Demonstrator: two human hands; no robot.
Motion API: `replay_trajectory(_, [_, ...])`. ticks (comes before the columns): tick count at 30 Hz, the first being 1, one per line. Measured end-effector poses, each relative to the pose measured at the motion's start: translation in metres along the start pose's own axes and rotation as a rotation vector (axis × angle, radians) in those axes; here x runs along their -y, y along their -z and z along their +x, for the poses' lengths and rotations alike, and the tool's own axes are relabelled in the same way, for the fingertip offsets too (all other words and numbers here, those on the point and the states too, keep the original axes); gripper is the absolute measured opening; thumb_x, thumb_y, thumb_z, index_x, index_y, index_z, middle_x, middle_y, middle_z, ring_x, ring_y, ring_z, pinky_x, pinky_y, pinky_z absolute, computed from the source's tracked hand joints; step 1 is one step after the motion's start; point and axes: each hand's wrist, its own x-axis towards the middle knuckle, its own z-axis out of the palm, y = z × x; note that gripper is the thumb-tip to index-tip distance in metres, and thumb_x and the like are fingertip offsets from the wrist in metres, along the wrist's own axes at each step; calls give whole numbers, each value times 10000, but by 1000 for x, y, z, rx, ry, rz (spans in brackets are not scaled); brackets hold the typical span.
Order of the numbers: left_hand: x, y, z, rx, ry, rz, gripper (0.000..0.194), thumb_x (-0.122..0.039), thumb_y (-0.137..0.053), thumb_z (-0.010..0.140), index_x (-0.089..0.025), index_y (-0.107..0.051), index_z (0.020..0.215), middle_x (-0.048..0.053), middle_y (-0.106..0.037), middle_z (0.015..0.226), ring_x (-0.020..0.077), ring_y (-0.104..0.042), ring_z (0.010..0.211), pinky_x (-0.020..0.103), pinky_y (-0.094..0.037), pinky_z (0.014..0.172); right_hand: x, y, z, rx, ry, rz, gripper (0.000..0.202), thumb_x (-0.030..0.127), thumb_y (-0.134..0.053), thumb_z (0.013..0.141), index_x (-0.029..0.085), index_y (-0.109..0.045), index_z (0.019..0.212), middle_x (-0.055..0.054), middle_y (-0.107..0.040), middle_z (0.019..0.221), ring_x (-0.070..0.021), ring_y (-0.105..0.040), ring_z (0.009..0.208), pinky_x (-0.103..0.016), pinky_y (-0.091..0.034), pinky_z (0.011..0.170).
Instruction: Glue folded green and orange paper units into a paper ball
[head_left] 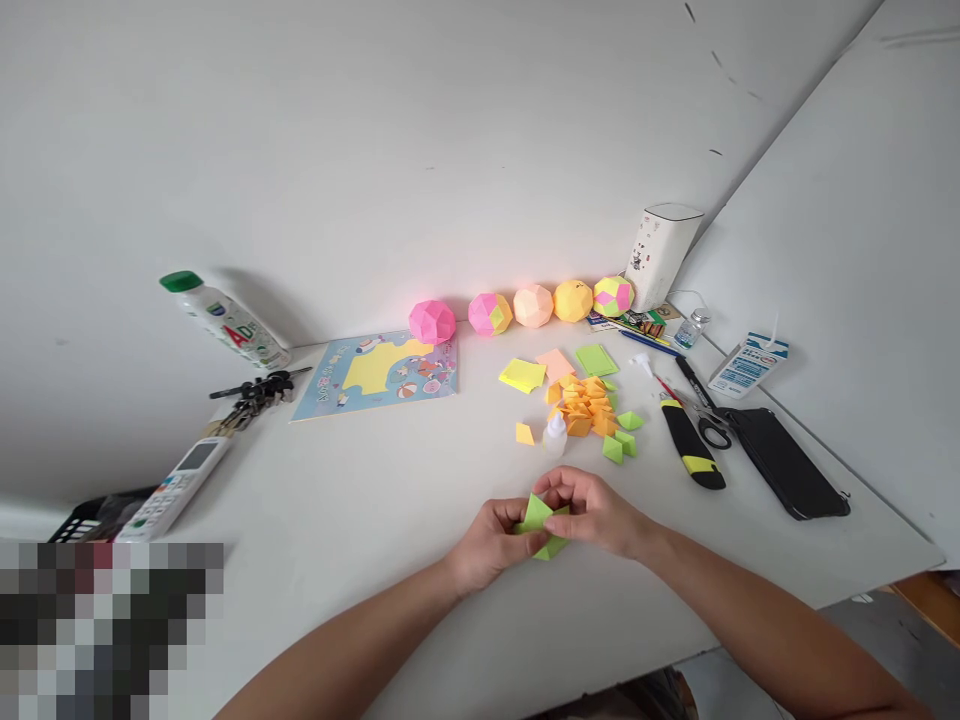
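A folded green paper piece is pinched between my two hands above the front of the white table. My left hand grips it from the left, thumb laid across the front. From the right, my right hand closes thumb and fingers on its upper edge. Just beyond stands a small glue bottle with a white cap. A heap of folded orange paper pieces lies behind it, with several green folded pieces at its right side. One flat orange piece rests left of the bottle.
Finished paper balls, among them a pink one, line the wall. Yellow sticky notes and green sticky notes lie mid-table. Rightward are a utility knife, scissors and a black pouch. A remote and bottle are left.
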Motion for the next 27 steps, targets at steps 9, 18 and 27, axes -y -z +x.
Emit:
replay_trajectory(9, [7,6,5,-84,-129,-215,275,-409,-722,680,-160,-667,781,10,-615,698,143,-531,693,274,-396,692,6,0,1,-153,47,133,337,243,-768,658,189,-591,939,-3,-642,794,-133,-591,721,-284,-463,675])
replay_trajectory(18, [5,5,5,-14,-98,-164,208,-249,-724,703,-131,-711,875,51,-671,795,148,-546,763,282,-394,773,7,1,2,-190,27,227,321,290,-766,670,184,-616,934,-13,-651,811,-135,-588,733,-291,-445,705])
replay_trajectory(27, [3,2,6,-66,-97,-154,208,-257,-751,675,-142,-715,845,34,-663,772,141,-546,746,271,-404,755,2,0,4,-240,30,139,371,294,-760,678,189,-584,987,4,-633,781,-121,-568,716,-276,-440,683])
